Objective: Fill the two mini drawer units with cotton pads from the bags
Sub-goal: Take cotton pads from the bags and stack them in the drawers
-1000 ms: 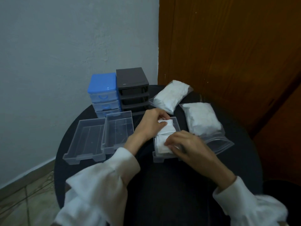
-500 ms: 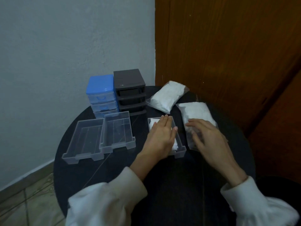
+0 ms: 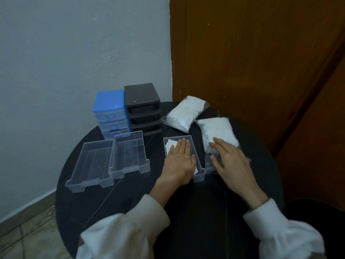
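A clear drawer [image 3: 198,161] lies on the round black table [image 3: 130,193], holding white cotton pads [image 3: 170,144]. My left hand [image 3: 180,161] lies flat on those pads, fingers together and pointing away. My right hand [image 3: 228,159] rests flat, fingers spread, on the near open end of a clear bag of cotton pads [image 3: 217,133]. A second full bag [image 3: 184,114] lies behind it. At the back stand a blue drawer unit [image 3: 110,113] and a dark grey unit [image 3: 142,107] with empty slots.
Two empty clear drawers [image 3: 92,163] [image 3: 129,154] lie side by side on the left of the table. A pale wall stands behind the units and a brown wooden door at the back right. Tiled floor shows at the lower left.
Both hands were tucking pads into the drawer. Since then my left hand has flattened on the pads, and my right hand has moved right onto the nearer bag.
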The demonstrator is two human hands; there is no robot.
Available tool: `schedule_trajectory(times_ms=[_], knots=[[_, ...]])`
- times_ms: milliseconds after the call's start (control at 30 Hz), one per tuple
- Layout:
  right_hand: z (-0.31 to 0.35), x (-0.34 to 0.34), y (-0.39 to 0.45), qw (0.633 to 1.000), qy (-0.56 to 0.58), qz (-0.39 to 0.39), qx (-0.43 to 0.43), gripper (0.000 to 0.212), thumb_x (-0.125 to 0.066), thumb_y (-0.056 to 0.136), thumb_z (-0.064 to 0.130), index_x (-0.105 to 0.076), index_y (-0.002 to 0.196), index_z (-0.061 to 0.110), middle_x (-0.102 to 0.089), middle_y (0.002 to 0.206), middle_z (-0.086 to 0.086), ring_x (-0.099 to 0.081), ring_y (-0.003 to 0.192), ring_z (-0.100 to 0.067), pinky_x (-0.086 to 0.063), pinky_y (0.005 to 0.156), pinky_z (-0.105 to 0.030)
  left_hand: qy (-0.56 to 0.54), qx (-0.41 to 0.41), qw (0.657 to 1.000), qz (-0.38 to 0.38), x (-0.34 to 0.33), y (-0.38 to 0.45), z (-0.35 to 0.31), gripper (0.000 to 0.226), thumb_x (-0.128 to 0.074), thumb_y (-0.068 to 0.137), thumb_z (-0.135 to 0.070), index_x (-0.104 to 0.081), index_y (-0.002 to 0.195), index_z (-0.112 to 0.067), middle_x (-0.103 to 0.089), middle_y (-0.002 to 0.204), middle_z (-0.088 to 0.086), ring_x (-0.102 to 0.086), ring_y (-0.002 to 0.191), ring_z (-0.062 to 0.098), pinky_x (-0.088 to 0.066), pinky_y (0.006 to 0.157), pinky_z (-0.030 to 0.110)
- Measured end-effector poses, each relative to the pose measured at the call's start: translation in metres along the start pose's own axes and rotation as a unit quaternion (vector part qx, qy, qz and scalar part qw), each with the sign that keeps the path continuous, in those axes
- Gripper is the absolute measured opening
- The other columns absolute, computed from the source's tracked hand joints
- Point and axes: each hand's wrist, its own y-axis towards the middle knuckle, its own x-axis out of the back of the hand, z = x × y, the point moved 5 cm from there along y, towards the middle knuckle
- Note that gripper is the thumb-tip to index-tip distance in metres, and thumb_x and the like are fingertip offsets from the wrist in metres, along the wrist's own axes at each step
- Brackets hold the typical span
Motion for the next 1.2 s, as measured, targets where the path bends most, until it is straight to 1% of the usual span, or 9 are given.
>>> schedule_trajectory(times_ms=[100,300,400,533,800,933,1033,1133,1200], knots=[[0.0,0.0,-0.001,1.0,0.002,0.0,0.001,0.046,-0.045,0.097,0.028,-0.036,0.142,0.023,-0.03,0.152,0.003,-0.026,0.138,-0.01,-0.016,0.113,-0.028,0.013,-0.001,1.0,0.006,-0.001,0.004,0.001,0.055,-0.015,0.103,-0.031,0.004,0.149,-0.007,0.009,0.158,0.006,0.01,0.145,0.014,0.007,0.116,0.031],[-0.001,-0.002,0.0,1.0,-0.002,-0.002,0.002,0.047,-0.046,0.096,0.028,-0.036,0.142,0.024,-0.029,0.152,0.004,-0.026,0.138,-0.01,-0.017,0.113,-0.027,0.024,-0.005,1.0,-0.008,0.001,0.016,0.012,0.055,-0.015,0.103,-0.033,0.001,0.149,-0.008,0.005,0.159,0.005,0.008,0.145,0.014,0.005,0.116,0.03],[-0.001,-0.002,0.0,1.0,0.004,-0.006,0.003,0.047,-0.048,0.096,0.026,-0.038,0.142,0.023,-0.031,0.151,0.002,-0.028,0.138,-0.012,-0.018,0.113,-0.029,0.014,-0.003,1.0,-0.014,0.007,0.025,0.021,0.055,-0.016,0.103,-0.033,-0.001,0.149,-0.008,0.003,0.159,0.005,0.006,0.145,0.014,0.005,0.116,0.029],[-0.001,-0.001,0.0,1.0,0.0,-0.01,0.01,0.046,-0.047,0.096,0.026,-0.038,0.142,0.023,-0.031,0.151,0.003,-0.027,0.138,-0.012,-0.017,0.113,-0.027,0.012,0.0,1.0,-0.012,0.012,0.035,0.03,0.055,-0.018,0.103,-0.034,-0.002,0.15,-0.009,0.002,0.159,0.004,0.004,0.146,0.013,0.004,0.116,0.029],[-0.001,0.0,-0.002,1.0,0.001,-0.011,0.015,0.047,-0.045,0.097,0.026,-0.035,0.143,0.023,-0.027,0.153,0.003,-0.025,0.139,-0.011,-0.016,0.113,-0.028,0.007,0.006,1.0,-0.016,0.017,0.044,0.035,0.055,-0.017,0.103,-0.033,-0.001,0.149,-0.008,0.002,0.159,0.006,0.003,0.146,0.015,0.002,0.117,0.031],[-0.003,0.0,-0.001,1.0,0.013,-0.017,0.017,0.047,-0.045,0.096,0.026,-0.036,0.143,0.023,-0.028,0.153,0.003,-0.025,0.139,-0.011,-0.016,0.113,-0.027,-0.009,0.001,0.998,-0.066,0.023,0.041,0.032,0.055,-0.018,0.103,-0.034,-0.006,0.149,-0.007,-0.006,0.159,0.007,-0.001,0.146,0.016,-0.001,0.117,0.034],[-0.006,0.001,-0.001,0.998,0.051,-0.019,0.027,0.046,-0.049,0.095,0.024,-0.04,0.14,0.022,-0.027,0.153,0.002,-0.023,0.14,-0.011,-0.017,0.113,-0.028,-0.004,-0.002,0.989,-0.145,0.038,0.035,0.022,0.053,-0.021,0.103,-0.033,-0.015,0.148,-0.006,-0.016,0.157,0.008,-0.008,0.146,0.017,-0.001,0.117,0.035],[-0.013,0.011,0.0,0.993,0.103,-0.047,0.03,0.041,-0.052,0.094,0.022,-0.046,0.135,0.023,-0.023,0.154,0.004,-0.02,0.14,-0.01,-0.017,0.111,-0.026,-0.075,-0.035,0.971,-0.226,0.055,0.025,-0.002,0.048,-0.03,0.102,-0.028,-0.028,0.145,-0.007,-0.03,0.152,0.01,-0.024,0.141,0.02,-0.013,0.115,0.031],[-0.022,0.019,0.002,0.989,0.132,-0.067,0.021,0.038,-0.052,0.094,0.02,-0.049,0.131,0.023,-0.026,0.152,0.004,-0.022,0.139,-0.011,-0.019,0.109,-0.026,-0.117,-0.074,0.965,-0.223,0.058,0.024,-0.022,0.045,-0.033,0.102,-0.026,-0.031,0.143,-0.008,-0.033,0.15,0.01,-0.029,0.138,0.02,-0.021,0.111,0.027]])
